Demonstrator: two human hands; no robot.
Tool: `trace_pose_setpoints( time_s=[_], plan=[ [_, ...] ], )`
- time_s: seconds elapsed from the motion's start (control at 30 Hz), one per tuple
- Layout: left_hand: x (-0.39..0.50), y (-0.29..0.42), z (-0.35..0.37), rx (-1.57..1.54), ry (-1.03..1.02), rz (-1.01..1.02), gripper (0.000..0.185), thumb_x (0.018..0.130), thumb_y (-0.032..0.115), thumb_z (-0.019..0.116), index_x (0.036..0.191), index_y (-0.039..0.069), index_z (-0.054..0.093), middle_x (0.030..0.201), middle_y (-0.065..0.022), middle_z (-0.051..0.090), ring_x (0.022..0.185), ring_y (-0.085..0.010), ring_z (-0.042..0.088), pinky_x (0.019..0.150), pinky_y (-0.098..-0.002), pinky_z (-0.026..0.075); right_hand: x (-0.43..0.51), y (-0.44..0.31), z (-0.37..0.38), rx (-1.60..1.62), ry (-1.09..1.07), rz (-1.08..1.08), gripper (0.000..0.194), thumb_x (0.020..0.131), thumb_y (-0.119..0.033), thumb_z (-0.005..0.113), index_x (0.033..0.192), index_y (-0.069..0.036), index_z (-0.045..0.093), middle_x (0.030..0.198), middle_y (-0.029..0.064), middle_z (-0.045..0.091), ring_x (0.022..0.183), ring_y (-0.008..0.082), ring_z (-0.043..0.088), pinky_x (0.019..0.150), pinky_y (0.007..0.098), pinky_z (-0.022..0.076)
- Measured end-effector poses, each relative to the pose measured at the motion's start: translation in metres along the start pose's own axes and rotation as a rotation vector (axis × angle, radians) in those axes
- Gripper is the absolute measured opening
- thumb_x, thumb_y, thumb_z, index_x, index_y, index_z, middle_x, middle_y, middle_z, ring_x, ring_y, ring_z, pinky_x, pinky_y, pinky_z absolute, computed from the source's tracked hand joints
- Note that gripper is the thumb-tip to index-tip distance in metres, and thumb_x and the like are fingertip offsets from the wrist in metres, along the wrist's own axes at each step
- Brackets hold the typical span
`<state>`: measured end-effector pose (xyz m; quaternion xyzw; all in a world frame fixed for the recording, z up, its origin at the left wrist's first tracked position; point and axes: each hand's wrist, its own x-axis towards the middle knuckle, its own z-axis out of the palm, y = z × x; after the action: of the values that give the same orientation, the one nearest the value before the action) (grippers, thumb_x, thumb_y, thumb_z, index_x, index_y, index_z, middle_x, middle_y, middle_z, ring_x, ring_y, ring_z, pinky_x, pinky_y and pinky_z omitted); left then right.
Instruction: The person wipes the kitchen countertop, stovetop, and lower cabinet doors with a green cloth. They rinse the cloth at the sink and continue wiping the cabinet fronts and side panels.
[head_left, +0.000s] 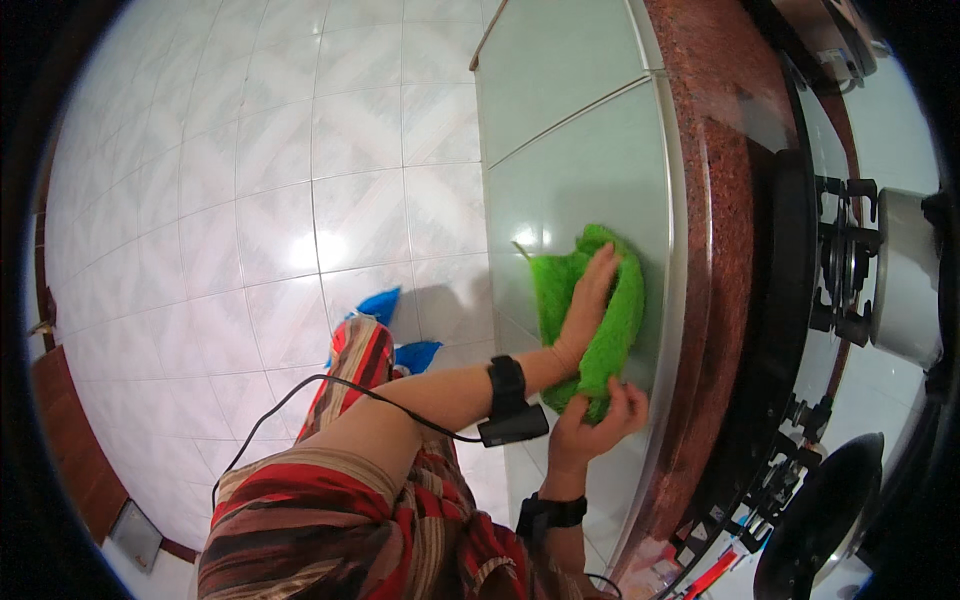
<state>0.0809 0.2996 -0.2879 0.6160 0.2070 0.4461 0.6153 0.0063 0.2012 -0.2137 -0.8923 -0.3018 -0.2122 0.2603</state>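
A fluffy green cleaning cloth (553, 300) is spread in front of a pale green cabinet door (577, 150). My left hand (596, 289) lies along the cloth with its fingers stretched out, and a fold of the cloth rises beside it, hiding part of the hand. Just below, my right hand (604, 424) pinches the cloth's lower edge between thumb and fingers. A black strap with a small box (514, 424) is on my left forearm, and a second black strap (553, 511) circles my right wrist.
A reddish granite countertop (686, 82) edges the cabinet on the right. On the gas stove (795, 300) stand a metal pot (907, 277) and a black pan (817, 517). White floor tiles (262, 165) extend left. Blue footwear (382, 304) shows below me. A black cable (300, 386) crosses my left arm.
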Motion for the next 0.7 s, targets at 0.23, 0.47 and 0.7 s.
trace_pose_setpoints(
  time_s=[0.23,0.47,0.7],
  plan=[
    [0.01,-0.057,0.02,0.496,-0.03,0.41,0.055,0.081,0.02,0.056,0.134,0.017,0.043,0.148,-0.0194,0.027,0.135,-0.0388,0.029,0.106,-0.0582,0.017,-0.016,0.0,0.013,0.114,-0.364,-0.113,0.032,0.077,0.002,0.058,0.108,-0.004,0.063,0.095,0.0145,0.057,0.096,0.0357,0.055,0.087,0.0419,0.0452],
    [0.11,-0.066,0.006,0.069,-0.289,0.716,0.047,0.081,0.027,0.054,0.125,0.016,0.042,0.135,-0.0212,0.03,0.125,-0.0409,0.032,0.099,-0.0573,0.023,0.041,-0.011,0.08,-0.069,-0.005,0.308,0.039,0.07,-0.008,0.074,0.106,0.0,0.059,0.097,0.0162,0.056,0.084,0.0316,0.061,0.07,0.0359,0.0527],
    [0.097,-0.085,-0.013,-0.071,-0.329,0.462,0.054,0.099,0.037,0.039,0.137,0.004,0.019,0.134,-0.0213,0.021,0.125,-0.0347,0.023,0.099,-0.0504,0.023,0.041,-0.023,0.091,-0.103,0.184,0.398,0.025,0.064,-0.002,0.072,0.083,-0.007,0.057,0.078,0.0086,0.052,0.058,0.025,0.056,0.049,0.0313,0.0468]
  ],
)
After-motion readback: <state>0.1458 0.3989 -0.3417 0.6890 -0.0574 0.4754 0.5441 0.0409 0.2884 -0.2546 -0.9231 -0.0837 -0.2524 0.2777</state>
